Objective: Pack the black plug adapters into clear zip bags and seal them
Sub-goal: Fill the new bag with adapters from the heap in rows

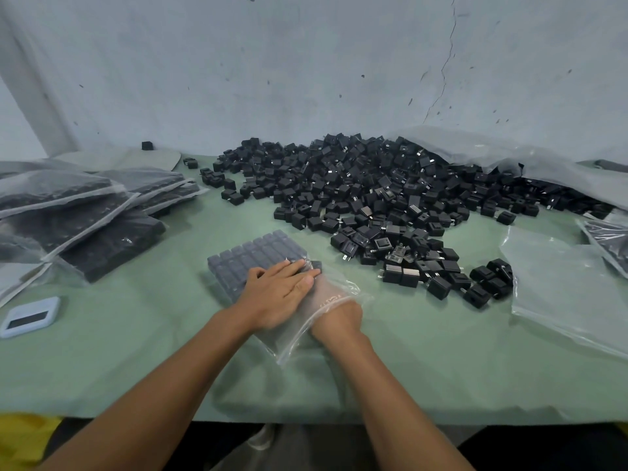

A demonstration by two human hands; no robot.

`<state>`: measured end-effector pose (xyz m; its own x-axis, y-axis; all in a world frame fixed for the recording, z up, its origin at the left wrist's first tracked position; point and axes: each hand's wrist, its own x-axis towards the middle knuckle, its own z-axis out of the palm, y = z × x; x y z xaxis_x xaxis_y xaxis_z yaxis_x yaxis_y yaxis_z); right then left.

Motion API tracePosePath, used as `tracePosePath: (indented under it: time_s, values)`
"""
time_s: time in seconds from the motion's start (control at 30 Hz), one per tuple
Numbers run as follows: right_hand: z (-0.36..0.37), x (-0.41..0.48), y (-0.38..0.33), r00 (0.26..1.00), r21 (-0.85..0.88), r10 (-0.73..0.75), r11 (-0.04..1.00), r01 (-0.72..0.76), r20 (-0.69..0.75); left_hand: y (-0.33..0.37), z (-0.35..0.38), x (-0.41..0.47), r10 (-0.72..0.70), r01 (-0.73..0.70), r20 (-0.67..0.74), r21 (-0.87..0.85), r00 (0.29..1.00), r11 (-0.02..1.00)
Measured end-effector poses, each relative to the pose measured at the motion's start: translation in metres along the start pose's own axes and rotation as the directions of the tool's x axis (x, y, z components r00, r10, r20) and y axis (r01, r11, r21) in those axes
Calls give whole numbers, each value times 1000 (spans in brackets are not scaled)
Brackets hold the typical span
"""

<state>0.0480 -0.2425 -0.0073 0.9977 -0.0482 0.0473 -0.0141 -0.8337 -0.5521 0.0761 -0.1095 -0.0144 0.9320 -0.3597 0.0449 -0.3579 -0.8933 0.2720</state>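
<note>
Left hand [277, 294]: lies flat with straight fingers on top of the clear zip bag [272, 287], pressing it down at about 6 o'clock on the table; fingertips point toward 1 o'clock.
Right hand [331, 300]: pushed inside the bag's open mouth up to the wrist, seen only through the plastic; whether its fingers are straight or curled cannot be told.
Bag contents: neat rows of black adapters [251, 258] fill the far half of the bag, at 11 o'clock from the left hand.
Loose adapters [367, 192]: large black pile toward 1 o'clock, spilling close to the bag's right side.
Filled bags [85, 212]: stacked overlapping at 9 o'clock, well apart from the hands.
Empty bags [560, 290]: flat clear sheets at 3 o'clock, beside the pile.
Large plastic sack [509, 154]: crumpled at 2 o'clock, partly over the pile.
Small white device [30, 316]: near the table edge at 8 o'clock.
Table [136, 351]: covered in pale green.
</note>
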Motion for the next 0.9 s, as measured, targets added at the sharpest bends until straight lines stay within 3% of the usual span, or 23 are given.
tracePosePath:
  time_s: [0.2,0.3,0.43,0.63,0.77,0.9]
  values:
    - [4,-6,20,1000,54,5,999,-4,-17,2,0,-3,6,-6,1,47,1000,999]
    - [6,-6,22,999,-122,22,992,-18,33,2,0,-4,15,-16,11,86,1000,996]
    - [7,-5,21,998,-176,2,984,9,61,2,0,-3,10,-10,4,78,1000,997]
    - [10,-13,27,1000,-156,5,988,-5,-4,2,2,-3,2,-1,-21,57,1000,998]
    - [6,-9,20,996,-125,-90,988,89,-1,4,2,-4,-7,9,-49,37,999,999]
    - [10,-16,25,1000,-121,11,993,-11,7,7,2,-5,-27,26,-101,-18,994,1000]
